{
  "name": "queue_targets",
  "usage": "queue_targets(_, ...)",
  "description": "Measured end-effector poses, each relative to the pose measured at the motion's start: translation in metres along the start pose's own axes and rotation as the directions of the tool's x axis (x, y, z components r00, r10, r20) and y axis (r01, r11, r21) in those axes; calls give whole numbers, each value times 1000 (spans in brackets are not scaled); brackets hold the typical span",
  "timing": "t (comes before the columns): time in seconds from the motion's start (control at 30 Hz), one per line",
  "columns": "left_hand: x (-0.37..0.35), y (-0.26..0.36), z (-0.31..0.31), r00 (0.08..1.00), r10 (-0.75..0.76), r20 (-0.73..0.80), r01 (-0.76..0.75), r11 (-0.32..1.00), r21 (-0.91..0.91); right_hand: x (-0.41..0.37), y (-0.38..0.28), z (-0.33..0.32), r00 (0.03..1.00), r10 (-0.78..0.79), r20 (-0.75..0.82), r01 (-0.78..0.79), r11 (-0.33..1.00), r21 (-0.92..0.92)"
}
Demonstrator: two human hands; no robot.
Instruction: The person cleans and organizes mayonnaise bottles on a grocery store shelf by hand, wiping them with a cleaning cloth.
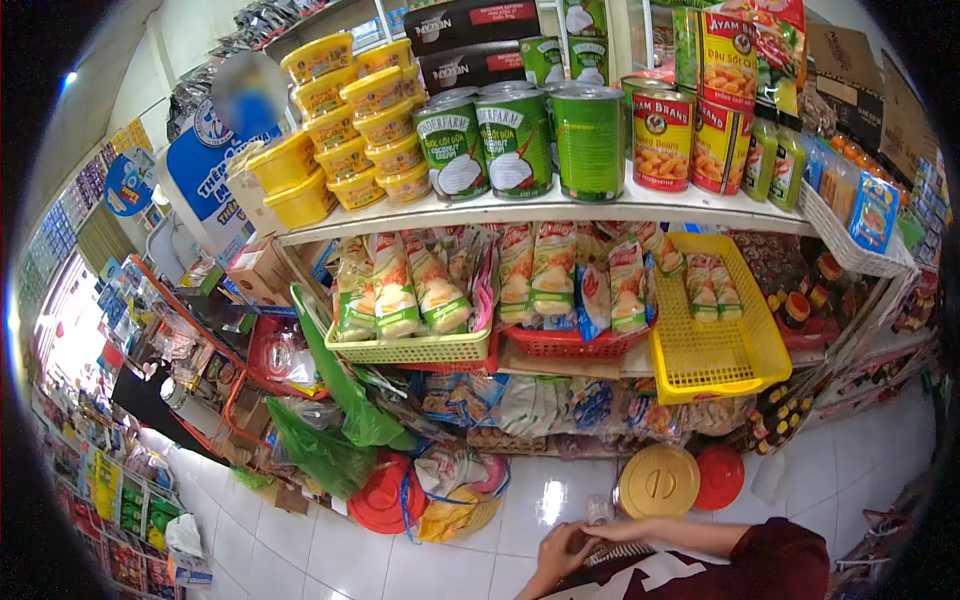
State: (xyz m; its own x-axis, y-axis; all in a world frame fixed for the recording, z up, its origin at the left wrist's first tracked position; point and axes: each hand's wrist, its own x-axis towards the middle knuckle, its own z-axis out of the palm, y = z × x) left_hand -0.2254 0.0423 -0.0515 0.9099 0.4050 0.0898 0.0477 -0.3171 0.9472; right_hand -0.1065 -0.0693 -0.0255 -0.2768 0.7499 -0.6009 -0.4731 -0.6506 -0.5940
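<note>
Low in the head view, my left hand (pixel 564 549) and my right hand (pixel 622 533) meet in front of my body. Both have their fingers curled in close to each other. I cannot tell what, if anything, is between them. A small clear plastic item (pixel 598 509) shows just beyond the fingertips. The round gold lid (pixel 659 482) lies a little past my right hand, with a red lid (pixel 719 477) beside it. Above and ahead, a yellow basket (pixel 716 379) holds a few slim packets (pixel 714 288) at its far end.
A white shelf (pixel 500 214) carries coconut cream cans (pixel 517 145), baked beans cans (pixel 661 139) and stacked yellow tubs (pixel 331 130). Below stand a pale green basket (pixel 410 348) and a red basket (pixel 580 341) of packets. Green bags (pixel 318 450) hang at left above the tiled floor (pixel 460 570).
</note>
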Motion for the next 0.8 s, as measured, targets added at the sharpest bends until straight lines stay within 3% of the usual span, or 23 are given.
queue_targets(0.03, 3, 7, 5, 975, -217, 38, 220, 963, -155, -16, -15, -11, 993, -95, -69, 39, 820, -571)
queue_targets(0.07, 7, 18, 11, 996, -93, 2, 91, 969, -229, -30, -41, -12, 994, -100, 44, 96, 615, -783)
queue_targets(0.1, 19, 37, 11, 997, -79, -14, 72, 959, -274, -42, -66, -9, 985, -72, 159, 174, 348, -921)
queue_targets(0.13, 35, 59, 6, 997, -62, -37, 47, 949, -313, -57, -77, -6, 903, -398, 163, 211, 78, -974)
queue_targets(0.17, 49, 73, 1, 997, -48, -67, 22, 936, -350, -74, -88, -3, 708, -662, 246, 157, -192, -969)
queue_targets(0.2, 60, 74, -9, 996, -93, -2, 82, 888, -452, -93, -113, -2, 549, -790, 273, 56, -291, -955)
queue_targets(0.23, 69, 62, -21, 988, -152, 33, 154, 936, -317, -116, -146, -1, 374, -867, 330, -47, -373, -927)
queue_targets(0.27, 69, 43, -33, 965, -254, 62, 261, 912, -318, -142, -182, 9, 271, -942, 198, -104, -233, -967)
queue_targets(0.3, 61, 27, -45, 932, -353, 75, 358, 874, -328, -160, -197, -4, 52, -994, 100, -207, -109, -972)
queue_targets(0.33, 52, 27, -60, 902, -432, -9, 427, 893, -140, -173, -207, -31, -102, -993, 65, -261, -36, -965)
queue_targets(0.37, 37, 26, -77, 854, -510, -107, 516, 855, 47, -188, -218, -50, -149, -984, -95, -198, 124, -972)
queue_targets(0.4, 11, -31, -81, 792, -590, -156, 608, 785, 117, -204, -218, -88, -108, -897, -429, 23, 430, -903)
queue_targets(0.43, -18, -66, -88, 748, -625, -225, 663, 722, 198, -218, -215, -131, -79, -897, -435, -58, 440, -896)
queue_targets(0.47, -36, -55, -102, 514, -828, -224, 857, 508, 88, -224, -207, -178, -135, -889, -438, -91, 451, -888)
queue_targets(0.5, -67, -81, -101, 389, -832, -396, 921, 367, 134, -229, -198, -226, -190, -878, -439, -122, 465, -877)
queue_targets(0.53, -102, -112, -97, 204, -880, -429, 973, 230, -10, -229, -196, -261, -218, -861, -460, -157, 496, -854)
queue_targets(0.57, -120, -92, -93, 63, -842, -535, 984, 142, -108, -225, -200, -278, -217, -843, -492, -169, 529, -832)
queue_targets(0.63, -186, -124, -64, -137, -832, -537, 916, 100, -389, -214, -204, -300, -189, -816, -546, -177, 575, -799)
queue_targets(0.7, -247, -146, -21, -244, -859, -450, 877, 2, -480, -207, -214, -309, -166, -796, -582, -175, 605, -777)
queue_targets(0.8, -314, -172, 46, -291, -918, -270, 901, -168, -399, -202, -227, -320, -154, -784, -601, -147, 620, -771)
